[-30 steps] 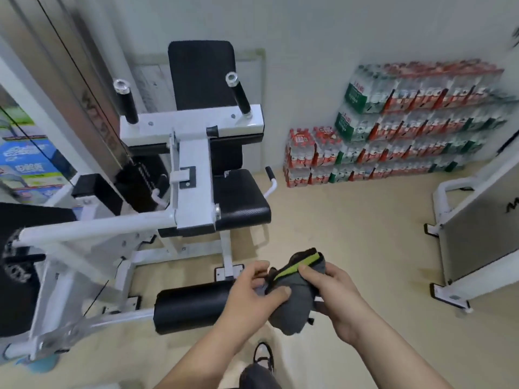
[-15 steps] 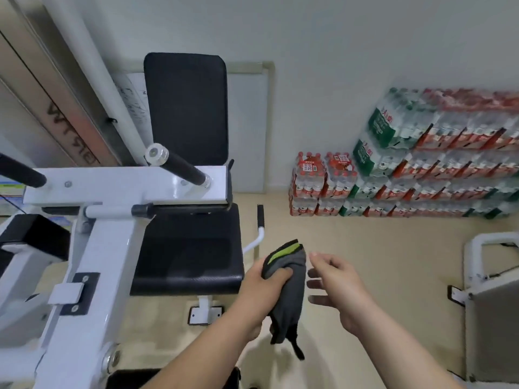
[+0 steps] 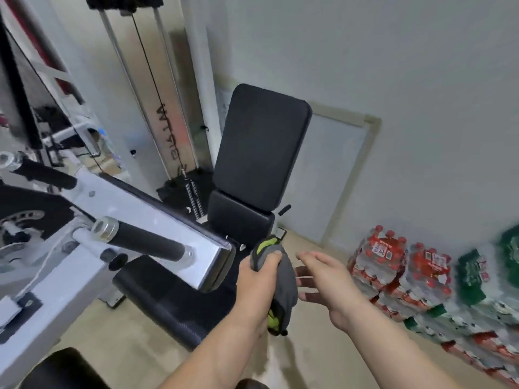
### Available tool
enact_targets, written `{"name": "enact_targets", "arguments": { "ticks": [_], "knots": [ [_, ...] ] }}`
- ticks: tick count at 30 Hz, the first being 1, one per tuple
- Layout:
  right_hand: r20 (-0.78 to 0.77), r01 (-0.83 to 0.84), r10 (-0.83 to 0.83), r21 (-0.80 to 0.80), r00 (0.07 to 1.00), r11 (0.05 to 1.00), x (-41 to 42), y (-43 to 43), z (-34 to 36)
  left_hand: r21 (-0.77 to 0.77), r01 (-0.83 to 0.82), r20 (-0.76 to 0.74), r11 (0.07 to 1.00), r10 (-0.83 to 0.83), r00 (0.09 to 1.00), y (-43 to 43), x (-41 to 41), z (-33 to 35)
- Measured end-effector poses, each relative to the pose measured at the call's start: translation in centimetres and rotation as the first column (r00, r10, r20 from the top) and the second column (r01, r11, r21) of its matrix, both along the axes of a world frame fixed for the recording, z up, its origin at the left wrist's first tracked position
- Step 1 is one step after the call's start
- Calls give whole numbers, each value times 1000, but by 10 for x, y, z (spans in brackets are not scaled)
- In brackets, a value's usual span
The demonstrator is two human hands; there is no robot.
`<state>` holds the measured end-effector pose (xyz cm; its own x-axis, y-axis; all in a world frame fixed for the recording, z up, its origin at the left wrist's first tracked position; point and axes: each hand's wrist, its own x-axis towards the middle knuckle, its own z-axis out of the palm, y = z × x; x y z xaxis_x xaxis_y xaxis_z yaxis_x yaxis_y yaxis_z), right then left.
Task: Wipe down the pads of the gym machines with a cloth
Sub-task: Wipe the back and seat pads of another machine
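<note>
1 head view, forward-down, near gym machine [image 3: 261, 147].

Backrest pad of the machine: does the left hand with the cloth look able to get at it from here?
Probably yes. The left hand grips the cloth in front of the backrest pad, with nothing visible between them; the white crossbar lies off to the left.
</note>
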<state>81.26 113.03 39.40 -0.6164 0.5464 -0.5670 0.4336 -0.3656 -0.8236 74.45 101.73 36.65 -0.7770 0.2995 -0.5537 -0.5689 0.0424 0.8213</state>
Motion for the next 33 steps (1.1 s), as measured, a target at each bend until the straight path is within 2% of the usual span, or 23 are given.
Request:
{"name": "enact_targets", "arguments": {
  "ticks": [6, 9, 12, 15, 18, 20, 23, 26, 27, 29, 30, 33],
  "knots": [
    [7, -182, 182, 83, 983, 980, -104, 76, 11, 34, -169, 6, 985, 169, 986, 84, -79, 0],
    [26, -166, 164, 124, 986, 978, -161, 122, 14, 30, -245, -34, 969, 246, 969, 134, -135, -6],
    [25, -142, 140, 255, 990, 956, -214, 171, 22, 62, -305, -40, 950, 308, 951, 179, -180, -10],
    [-48, -70, 96, 389, 994, 919, -261, 220, 31, 5, -331, -95, 944, 330, 939, 203, -217, -7],
    [-78, -7, 65, 587, 995, 809, -315, 272, 40, -9, -363, -147, 932, 357, 922, 222, -265, 4],
    [-88, -23, 116, 696, 989, 717, -351, 304, 45, -43, -356, -276, 933, 332, 902, 238, -306, 15],
    [-45, -152, 250, 687, 967, 710, -397, 342, 47, -117, -362, -563, 925, 239, 791, 278, -349, 28],
    [-129, -217, 362, 603, 923, 768, -414, 360, 38, -265, -397, -843, 878, -11, 538, 326, -355, 36],
    [-181, -229, 386, 558, 904, 798, -415, 366, 34, -323, -446, -878, 835, -88, 471, 341, -354, 36],
    [-283, -260, 416, 458, 864, 850, -415, 379, 25, -379, -515, -886, 769, -140, 442, 356, -348, 30],
    [-307, -278, 429, 430, 850, 859, -415, 384, 21, -381, -520, -891, 765, -152, 429, 359, -342, 23],
    [-315, -305, 450, 416, 836, 857, -421, 395, 18, -379, -490, -919, 785, -255, 302, 361, -332, 14]
  ]
}}
